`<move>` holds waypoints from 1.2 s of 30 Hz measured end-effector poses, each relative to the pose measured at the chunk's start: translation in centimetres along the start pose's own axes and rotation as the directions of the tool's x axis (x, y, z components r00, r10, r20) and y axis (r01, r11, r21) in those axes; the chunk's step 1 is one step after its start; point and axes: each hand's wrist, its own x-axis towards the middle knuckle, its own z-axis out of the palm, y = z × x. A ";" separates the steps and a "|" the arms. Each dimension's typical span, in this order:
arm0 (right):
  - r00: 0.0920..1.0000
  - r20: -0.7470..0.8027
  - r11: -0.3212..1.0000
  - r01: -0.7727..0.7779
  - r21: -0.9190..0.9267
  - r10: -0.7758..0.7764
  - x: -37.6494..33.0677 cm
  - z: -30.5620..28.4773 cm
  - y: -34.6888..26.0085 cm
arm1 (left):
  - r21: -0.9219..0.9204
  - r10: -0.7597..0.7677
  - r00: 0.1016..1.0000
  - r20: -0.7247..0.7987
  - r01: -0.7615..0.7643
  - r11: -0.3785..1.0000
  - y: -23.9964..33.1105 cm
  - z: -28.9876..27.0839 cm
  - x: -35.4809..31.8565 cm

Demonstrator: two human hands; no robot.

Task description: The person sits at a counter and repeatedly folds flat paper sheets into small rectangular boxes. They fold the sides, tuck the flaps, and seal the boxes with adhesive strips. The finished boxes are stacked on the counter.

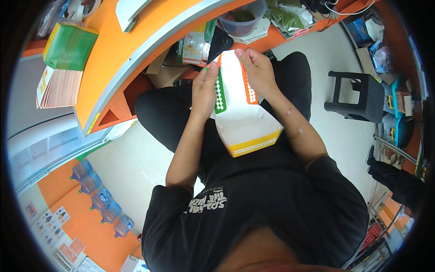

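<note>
Left hand (205,90) and right hand (258,69) grip white carton (240,118); fingers at top.

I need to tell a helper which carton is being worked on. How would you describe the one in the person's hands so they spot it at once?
Start at the curved orange counter, then look just below it to the seated person's lap. There the left hand and right hand hold a white folded carton by its top. Unlike the flat green stack on the counter, it is opened into a box, with a yellow band at its base and green and orange patterned side strips.
</note>
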 end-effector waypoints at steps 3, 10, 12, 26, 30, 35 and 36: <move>0.994 -0.089 0.996 0.064 -0.068 -0.070 0.2 0.3 -0.6 | 0.143 -0.028 0.999 -0.032 0.033 0.989 -0.6 -0.3 0.4; 0.989 -0.107 0.989 0.091 -0.115 -0.104 1.3 -0.1 -1.3 | 0.276 0.165 0.986 -0.003 -0.157 0.948 -1.0 -1.4 1.7; 0.991 -0.064 0.983 0.105 -0.150 -0.116 1.2 -0.5 -2.0 | 0.222 0.080 0.996 -0.032 -0.071 0.972 -0.3 -1.1 1.6; 0.488 0.869 0.256 -0.832 0.492 -0.082 -7.0 -1.4 1.2 | -0.191 0.553 0.775 -0.305 -0.619 0.762 2.4 -4.8 -1.8; 0.545 0.838 0.574 -0.676 0.462 -0.033 -6.5 -1.6 1.8 | -0.796 0.443 0.876 0.190 -0.127 0.592 2.8 -8.9 -1.7; 0.357 0.915 0.982 0.065 0.179 -0.190 -5.2 -1.6 -7.7 | -0.479 0.343 0.724 0.599 -0.019 0.878 5.9 -11.3 -1.2; 0.314 0.919 0.937 0.321 0.134 -0.239 -5.1 -1.2 -9.4 | -0.417 0.335 0.719 0.609 -0.069 0.906 7.6 -11.2 -1.6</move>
